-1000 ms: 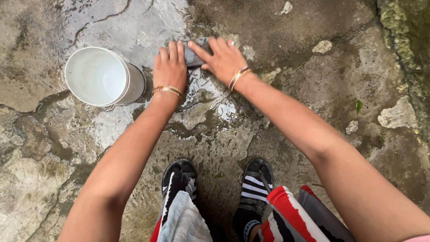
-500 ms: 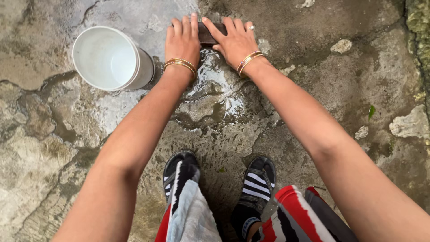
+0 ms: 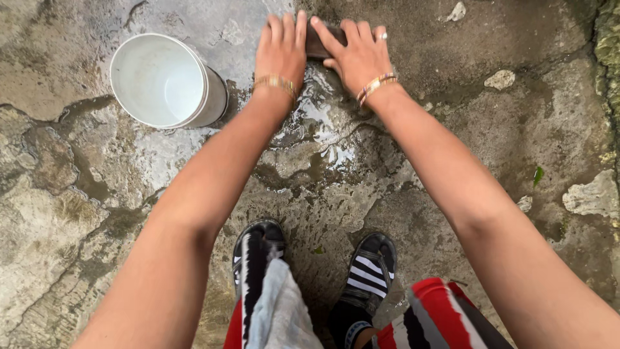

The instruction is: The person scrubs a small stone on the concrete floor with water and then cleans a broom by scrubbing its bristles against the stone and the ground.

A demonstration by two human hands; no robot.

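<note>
Dark block (image 3: 318,44) under fingertips of both hands, pressed flat

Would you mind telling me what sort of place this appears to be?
Probably an outdoor yard or washing area: wet, cracked stone-and-concrete ground with puddles, a mossy edge at right, and a white round plastic bucket beside both hands, left hand and right hand, pressing a small dark block.

Only 1 view: head cam, worn by the person, looked steeply down and fwd at the wet stone floor (image 3: 491,116), near, approx. arm's reach. Own feet sat at bottom edge, both hands at top edge.
</note>
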